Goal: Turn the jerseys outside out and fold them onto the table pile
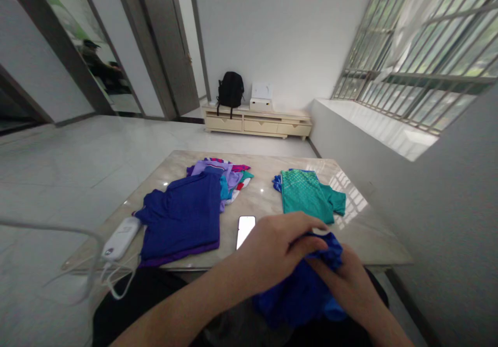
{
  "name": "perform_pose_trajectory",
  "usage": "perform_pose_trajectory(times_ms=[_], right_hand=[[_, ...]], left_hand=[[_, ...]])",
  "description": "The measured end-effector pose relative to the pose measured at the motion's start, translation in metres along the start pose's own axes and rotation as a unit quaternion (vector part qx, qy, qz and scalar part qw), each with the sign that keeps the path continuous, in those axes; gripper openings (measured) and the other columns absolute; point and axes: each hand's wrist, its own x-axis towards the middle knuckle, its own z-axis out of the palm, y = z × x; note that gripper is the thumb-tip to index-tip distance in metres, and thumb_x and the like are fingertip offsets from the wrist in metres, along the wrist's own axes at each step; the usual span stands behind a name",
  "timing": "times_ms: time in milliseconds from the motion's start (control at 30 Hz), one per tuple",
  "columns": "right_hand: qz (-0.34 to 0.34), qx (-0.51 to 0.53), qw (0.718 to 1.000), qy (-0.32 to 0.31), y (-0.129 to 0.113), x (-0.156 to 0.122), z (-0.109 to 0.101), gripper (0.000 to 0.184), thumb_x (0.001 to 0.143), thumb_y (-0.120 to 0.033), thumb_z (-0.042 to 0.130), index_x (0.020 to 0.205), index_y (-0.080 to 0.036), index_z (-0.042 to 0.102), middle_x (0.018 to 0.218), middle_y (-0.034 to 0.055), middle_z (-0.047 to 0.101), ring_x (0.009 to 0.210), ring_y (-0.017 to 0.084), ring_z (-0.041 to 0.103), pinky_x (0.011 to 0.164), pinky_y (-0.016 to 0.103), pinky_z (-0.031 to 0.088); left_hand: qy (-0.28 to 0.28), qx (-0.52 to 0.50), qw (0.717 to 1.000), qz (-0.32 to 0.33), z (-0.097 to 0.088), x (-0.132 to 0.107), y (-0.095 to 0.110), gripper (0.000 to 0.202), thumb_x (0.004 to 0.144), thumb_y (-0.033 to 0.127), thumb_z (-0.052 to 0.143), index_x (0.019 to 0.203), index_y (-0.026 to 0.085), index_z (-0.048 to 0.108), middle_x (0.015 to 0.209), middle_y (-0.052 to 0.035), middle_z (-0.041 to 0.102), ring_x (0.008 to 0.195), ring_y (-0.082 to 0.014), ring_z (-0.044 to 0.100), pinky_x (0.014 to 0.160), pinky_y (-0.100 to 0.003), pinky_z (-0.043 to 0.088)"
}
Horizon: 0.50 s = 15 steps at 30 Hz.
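A: What do we see in the hands?

B: We see the left hand (280,246) and right hand (352,285) both closed on a blue garment (299,290), bunched at the near table (268,204) edge, over the lap.

A: Any brand or writing to read?

B: No, we can't read any. The teal shirt (307,194) has only a dot pattern.

A: Other things nearby?

B: A phone (245,230) lies just beside the left hand, screen too bright to read. Left of it a dark blue shirt (182,217), w/ a colourful clothes pile (229,173) behind, and a white power bank (121,238) w/ cable.
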Motion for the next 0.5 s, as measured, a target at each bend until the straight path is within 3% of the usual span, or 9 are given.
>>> perform_pose_trajectory(times_ms=[67, 100, 200, 267, 333, 433, 500], right_hand=[[0.002, 0.076, 0.995, 0.062, 0.006, 0.004, -0.017, 0.032, 0.087, -0.047, 0.067, 0.089, -0.019, 0.082, 0.079, 0.0044, 0.079, 0.075, 0.026, 0.072, 0.072, 0.033, 0.059], [-0.002, 0.121, 0.989, 0.085, 0.01, 0.005, -0.025, 0.031, 0.085, -0.047, 0.07, 0.093, -0.019, 0.082, 0.084, 0.0051, 0.08, 0.079, 0.027, 0.074, 0.076, 0.034, 0.06], [0.028, 0.213, 0.967, 0.137, 0.022, 0.003, -0.037, 0.032, 0.081, -0.047, 0.075, 0.099, -0.02, 0.083, 0.089, 0.0083, 0.082, 0.083, 0.03, 0.076, 0.079, 0.038, 0.062], [0.063, 0.233, 0.956, 0.164, 0.031, -0.001, -0.034, 0.033, 0.082, -0.046, 0.076, 0.1, -0.019, 0.082, 0.09, 0.0099, 0.082, 0.082, 0.031, 0.077, 0.075, 0.04, 0.063], [0.082, 0.242, 0.946, 0.202, 0.043, -0.006, -0.029, 0.035, 0.082, -0.046, 0.076, 0.105, -0.02, 0.08, 0.099, 0.0109, 0.082, 0.088, 0.032, 0.078, 0.076, 0.041, 0.065], [0.109, 0.253, 0.932, 0.234, 0.066, -0.014, -0.027, 0.04, 0.083, -0.048, 0.076, 0.114, -0.025, 0.077, 0.11, 0.0106, 0.081, 0.095, 0.032, 0.078, 0.079, 0.042, 0.066], [0.133, 0.273, 0.928, 0.217, 0.082, -0.019, -0.032, 0.042, 0.083, -0.051, 0.075, 0.118, -0.028, 0.076, 0.105, 0.0095, 0.082, 0.089, 0.032, 0.079, 0.077, 0.045, 0.066]], left_hand=[[0.083, -0.092, 0.991, -0.047, 0.004, -0.019, -0.028, 0.053, 0.099, 0.057, 0.054, 0.141, 0.025, 0.055, 0.125, -0.0088, 0.068, 0.113, -0.0219, 0.063, 0.101, -0.036, 0.047], [0.097, -0.142, 0.982, -0.071, 0.008, -0.031, -0.043, 0.067, 0.093, 0.065, 0.057, 0.148, 0.027, 0.047, 0.134, -0.0102, 0.063, 0.118, -0.0231, 0.061, 0.104, -0.039, 0.046], [0.032, -0.239, 0.958, -0.157, 0.033, -0.067, -0.081, 0.095, 0.077, 0.065, 0.078, 0.154, 0.029, 0.038, 0.144, -0.0123, 0.057, 0.126, -0.027, 0.059, 0.107, -0.045, 0.046], [0.007, -0.239, 0.948, -0.209, 0.051, -0.081, -0.092, 0.09, 0.074, 0.055, 0.085, 0.15, 0.028, 0.045, 0.141, -0.0117, 0.061, 0.126, -0.0281, 0.059, 0.108, -0.046, 0.045], [0.013, -0.22, 0.947, -0.234, 0.063, -0.086, -0.093, 0.07, 0.08, 0.047, 0.083, 0.14, 0.024, 0.058, 0.133, -0.0103, 0.067, 0.121, -0.0276, 0.062, 0.106, -0.046, 0.045], [0.022, -0.213, 0.955, -0.207, 0.063, -0.083, -0.09, 0.044, 0.087, 0.046, 0.076, 0.122, 0.02, 0.069, 0.12, -0.0084, 0.072, 0.112, -0.0259, 0.065, 0.102, -0.044, 0.048], [0.018, -0.235, 0.956, -0.173, 0.06, -0.082, -0.093, 0.047, 0.086, 0.049, 0.076, 0.123, 0.021, 0.068, 0.129, -0.0091, 0.068, 0.118, -0.0266, 0.064, 0.104, -0.043, 0.048]])
